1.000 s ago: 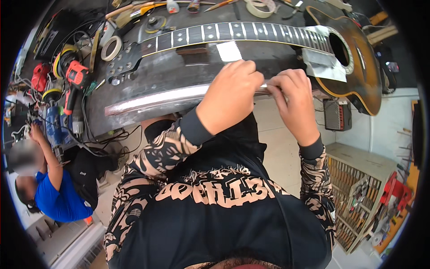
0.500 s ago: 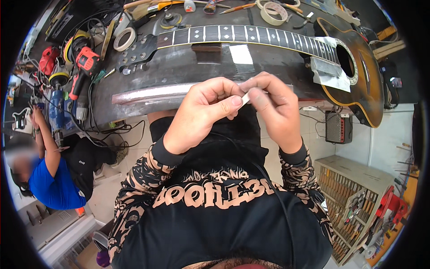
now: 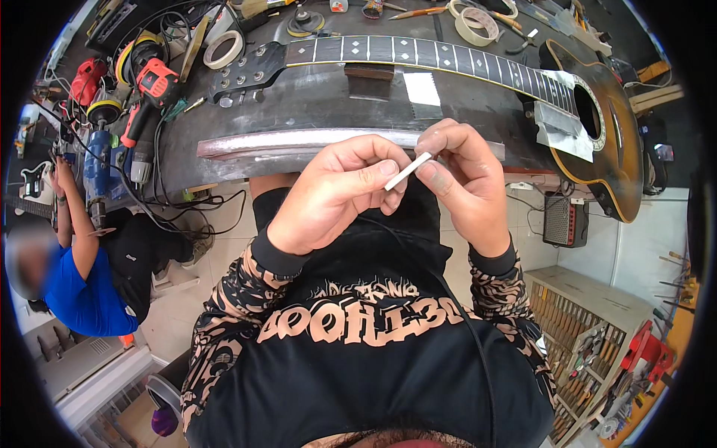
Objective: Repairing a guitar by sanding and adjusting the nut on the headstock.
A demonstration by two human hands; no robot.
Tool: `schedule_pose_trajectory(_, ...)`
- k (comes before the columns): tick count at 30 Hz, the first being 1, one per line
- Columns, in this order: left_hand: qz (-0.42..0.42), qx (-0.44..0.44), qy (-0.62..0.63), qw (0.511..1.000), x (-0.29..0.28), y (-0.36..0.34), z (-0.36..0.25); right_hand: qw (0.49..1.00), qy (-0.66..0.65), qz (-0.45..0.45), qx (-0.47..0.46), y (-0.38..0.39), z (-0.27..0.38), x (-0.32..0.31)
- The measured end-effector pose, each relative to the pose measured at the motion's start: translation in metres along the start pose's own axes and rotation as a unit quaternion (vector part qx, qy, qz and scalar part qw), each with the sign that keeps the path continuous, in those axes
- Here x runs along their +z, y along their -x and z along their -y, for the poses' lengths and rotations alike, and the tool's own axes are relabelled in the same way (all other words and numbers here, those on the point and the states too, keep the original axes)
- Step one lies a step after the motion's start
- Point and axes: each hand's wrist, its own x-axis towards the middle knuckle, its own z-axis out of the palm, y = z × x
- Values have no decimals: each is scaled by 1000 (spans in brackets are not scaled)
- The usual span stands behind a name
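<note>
A small white bar (image 3: 408, 171), shaped like a guitar nut or saddle blank, is held aslant in front of my chest. The thumb and fingers of my left hand (image 3: 328, 190) pinch its lower left end. Thumb and forefinger of my right hand (image 3: 472, 183) grip its upper right end; the fingertips look dusty. Just beyond both hands, along the bench's near edge, lies a long beam (image 3: 299, 142) with a pale, dusty top. Behind it an acoustic guitar rests with its fretted neck (image 3: 407, 51) to the left and its sunburst body (image 3: 624, 142) at the right.
A dark block (image 3: 370, 71) props the neck, beside a white paper piece (image 3: 423, 89). Tape rolls (image 3: 476, 28) and red power tools (image 3: 158, 81) crowd the dark bench (image 3: 299, 104). A person in blue (image 3: 89, 287) sits at left. A file rack (image 3: 575, 328) stands right.
The white bar shows more of its length, and my right fingers have shifted along it. The bench scene has slid slightly rightward in view.
</note>
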Motion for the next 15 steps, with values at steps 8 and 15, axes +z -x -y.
schedule_pose_trajectory(8,-108,129,-218,961,20,14,-3,998,-52,-10,17,4,3,0)
schedule_pose_trajectory(15,-79,332,-529,777,6,18,-8,999,-38,-9,8,7,3,6)
